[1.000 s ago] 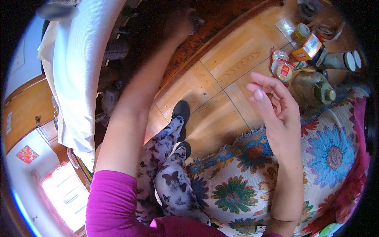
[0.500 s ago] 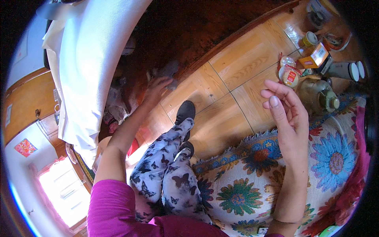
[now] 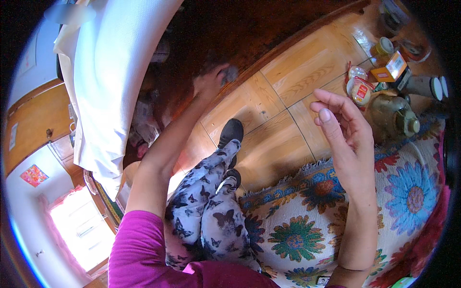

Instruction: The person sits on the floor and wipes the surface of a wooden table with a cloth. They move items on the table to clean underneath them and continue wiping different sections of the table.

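Observation:
My left hand (image 3: 210, 82) reaches forward into the dark space under the white-covered table. Its fingers close on a small, crumpled grey cloth (image 3: 230, 75), dim and blurred, beside a brown wooden edge (image 3: 261, 67). My right hand (image 3: 346, 127) hovers on the right, above the floor and the fringe of a flowered woven cover (image 3: 297, 237). Nothing is in it; its fingers are loosely bent, with the thumb apart from them.
A white tablecloth (image 3: 113, 72) hangs at the left. Several things stand on the tiled floor (image 3: 307, 62) at the right: a greenish jug (image 3: 384, 117), a red-and-clear packet (image 3: 360, 91), an orange box (image 3: 390, 69) and a jar (image 3: 383, 47). My dark shoes (image 3: 231, 132) are below.
My left hand has moved forward and to the right along the wooden edge, taking the grey cloth with it. My right hand has barely moved, and the view has shifted slightly.

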The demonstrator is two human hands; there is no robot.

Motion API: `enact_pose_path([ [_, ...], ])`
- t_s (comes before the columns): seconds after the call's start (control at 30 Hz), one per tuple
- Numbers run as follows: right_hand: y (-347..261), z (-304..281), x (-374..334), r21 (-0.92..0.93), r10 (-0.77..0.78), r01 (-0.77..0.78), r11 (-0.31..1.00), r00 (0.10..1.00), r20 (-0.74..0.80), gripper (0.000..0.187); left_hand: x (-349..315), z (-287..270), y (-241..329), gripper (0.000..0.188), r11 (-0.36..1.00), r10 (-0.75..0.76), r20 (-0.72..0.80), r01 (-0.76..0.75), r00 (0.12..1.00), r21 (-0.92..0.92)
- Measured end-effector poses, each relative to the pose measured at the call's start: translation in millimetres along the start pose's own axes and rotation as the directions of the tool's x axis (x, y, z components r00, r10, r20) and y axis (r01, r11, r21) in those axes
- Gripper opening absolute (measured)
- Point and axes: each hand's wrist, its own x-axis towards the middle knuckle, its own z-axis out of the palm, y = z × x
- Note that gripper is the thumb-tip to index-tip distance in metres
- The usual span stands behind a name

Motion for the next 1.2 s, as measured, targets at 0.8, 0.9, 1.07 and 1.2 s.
enact_pose_path([
  [0.8, 6.2, -11.6, 0.0, 0.002, -0.038, 0.038, 0.999, 0.998, -0.049, 0.029, -132.9, 35.4, -169.2, 0.030, 0.993, -0.105, -0.090, 0.100, 0.990, -0.054],
  [0.9, 4.7, -3.2, 2.6, -0.005, -0.037, 0.037, 0.999, 0.999, -0.027, 0.029, -81.0, 16.3, -93.9, 0.025, 0.985, -0.123, -0.010, 0.123, 0.992, 0.121],
  [1.07, 3.3, -2.5, 2.1, -0.035, 0.042, -0.040, 0.999, 0.997, 0.071, 0.035, 21.7, -2.6, 6.2, 0.033, 0.993, -0.092, 0.043, 0.089, 0.995, 0.076],
  [1.2, 8.9, -8.0, 3.7, -0.062, 0.052, -0.049, 0.997, 0.997, 0.059, 0.035, 99.8, 1.9, 105.6, 0.040, 0.999, 0.018, -0.076, -0.016, 0.997, 0.031],
])
